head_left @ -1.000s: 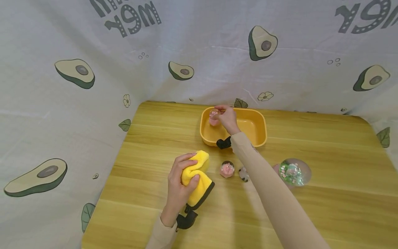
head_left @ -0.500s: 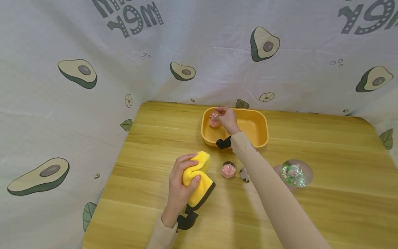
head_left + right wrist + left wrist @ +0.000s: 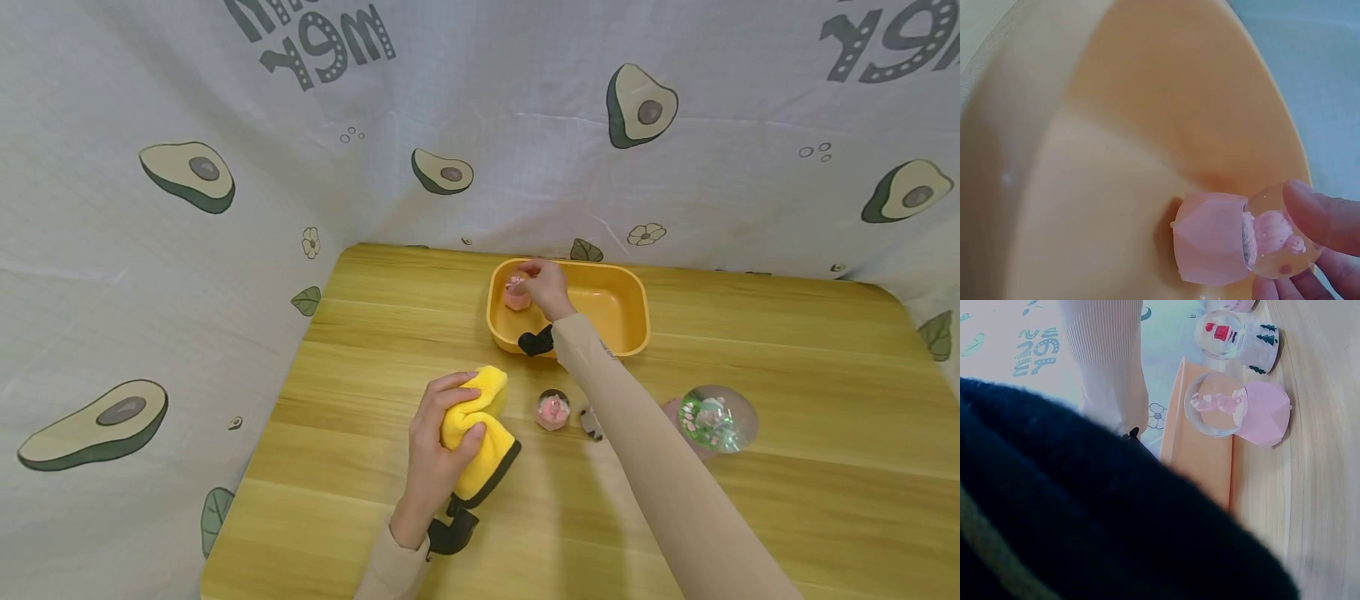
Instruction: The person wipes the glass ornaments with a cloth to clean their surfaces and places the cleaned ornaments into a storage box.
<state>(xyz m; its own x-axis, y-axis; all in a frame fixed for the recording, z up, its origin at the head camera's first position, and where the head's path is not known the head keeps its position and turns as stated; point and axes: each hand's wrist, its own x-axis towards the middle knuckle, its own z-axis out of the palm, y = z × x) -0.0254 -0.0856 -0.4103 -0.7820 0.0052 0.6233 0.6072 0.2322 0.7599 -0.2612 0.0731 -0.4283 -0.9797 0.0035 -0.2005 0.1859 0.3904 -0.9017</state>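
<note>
My right hand (image 3: pixel 548 287) reaches into the left end of a yellow plastic basin (image 3: pixel 611 312). Its thumb and fingers pinch the clear dome of a small snow globe (image 3: pixel 1210 240) with a faceted pink base and a pink figure inside. The base is close to the basin floor; whether it touches is unclear. My left hand (image 3: pixel 435 446) grips a folded yellow cloth (image 3: pixel 480 467) with dark edging, in front of the basin. In the left wrist view, that edging covers much of the picture.
Another pink-based snow globe (image 3: pixel 553 410) stands in front of the basin. Beside it, a white-based snow globe (image 3: pixel 1260 347) with green trees is partly hidden by the right sleeve in the head view. A larger snow globe (image 3: pixel 716 419) stands further right. A patterned curtain (image 3: pixel 525 125) hangs behind the table.
The right hand and the snow globe it holds have come slightly lower and nearer within the basin. The left hand keeps its grip on the cloth, hardly moving.
</note>
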